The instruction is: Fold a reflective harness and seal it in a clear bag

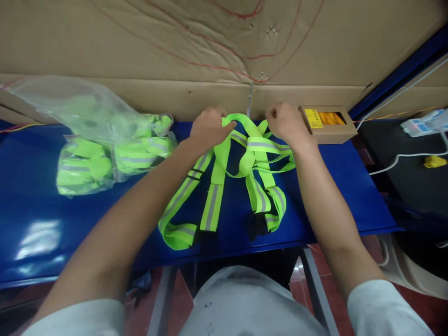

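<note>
A neon yellow-green reflective harness (264, 144), made of elastic straps with grey stripes, lies loosely looped on the blue table. Black buckles or sliders show on its straps, and several strap ends hang toward the front edge. My left hand (212, 127) is at the upper left of the harness, its fingers curled over a strap and the thumb stretched to the right. At the upper right, my right hand (285, 122) has its fingers closed by another strap; the fingertips are partly hidden.
Clear bags (87, 161) of similar green straps lie on the left of the blue table (115, 224). A cardboard box (331, 133) with a yellow label stands behind my right hand. Cardboard (122, 42) lines the back. A power strip (425, 125) with a white cable sits far right.
</note>
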`<control>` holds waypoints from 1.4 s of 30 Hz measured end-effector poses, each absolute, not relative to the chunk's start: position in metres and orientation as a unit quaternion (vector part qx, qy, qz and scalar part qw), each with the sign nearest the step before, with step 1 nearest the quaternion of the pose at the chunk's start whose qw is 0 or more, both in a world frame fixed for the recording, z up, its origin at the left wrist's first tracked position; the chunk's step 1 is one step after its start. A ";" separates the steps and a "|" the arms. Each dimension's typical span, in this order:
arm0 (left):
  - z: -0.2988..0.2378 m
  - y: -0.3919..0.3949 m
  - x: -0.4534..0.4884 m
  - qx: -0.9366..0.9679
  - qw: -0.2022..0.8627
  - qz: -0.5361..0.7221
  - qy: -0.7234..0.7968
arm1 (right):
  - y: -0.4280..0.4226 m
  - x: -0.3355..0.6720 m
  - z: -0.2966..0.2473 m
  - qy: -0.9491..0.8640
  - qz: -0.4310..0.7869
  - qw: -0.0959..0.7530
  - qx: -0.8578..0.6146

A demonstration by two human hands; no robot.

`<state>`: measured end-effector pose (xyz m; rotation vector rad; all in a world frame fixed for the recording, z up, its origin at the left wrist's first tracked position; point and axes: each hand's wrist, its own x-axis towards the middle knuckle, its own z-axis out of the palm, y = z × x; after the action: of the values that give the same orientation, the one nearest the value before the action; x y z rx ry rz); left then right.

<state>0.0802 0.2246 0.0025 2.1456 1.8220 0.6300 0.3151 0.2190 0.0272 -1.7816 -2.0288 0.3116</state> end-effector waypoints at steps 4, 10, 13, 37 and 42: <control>-0.015 0.253 0.076 0.701 0.207 0.238 0.640 | 0.225 0.314 0.018 -0.659 0.086 0.119 -0.737; -0.017 0.249 0.053 0.693 0.342 0.214 0.597 | 0.235 0.312 -0.001 -0.723 0.121 0.126 -0.669; -0.016 0.245 0.050 0.701 0.356 0.214 0.580 | 0.236 0.311 -0.005 -0.761 0.160 0.153 -0.610; 0.018 0.188 0.022 0.742 0.157 0.244 0.605 | 0.035 0.312 0.029 -0.805 0.049 0.212 -0.552; 0.013 0.132 0.070 0.889 0.057 0.138 0.434 | -0.015 0.319 -0.021 -0.765 0.110 0.157 -0.615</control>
<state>0.0703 0.1323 0.0129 2.6948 1.3147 0.4171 0.3186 -0.0153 -0.0213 -1.7607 -2.1891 0.3154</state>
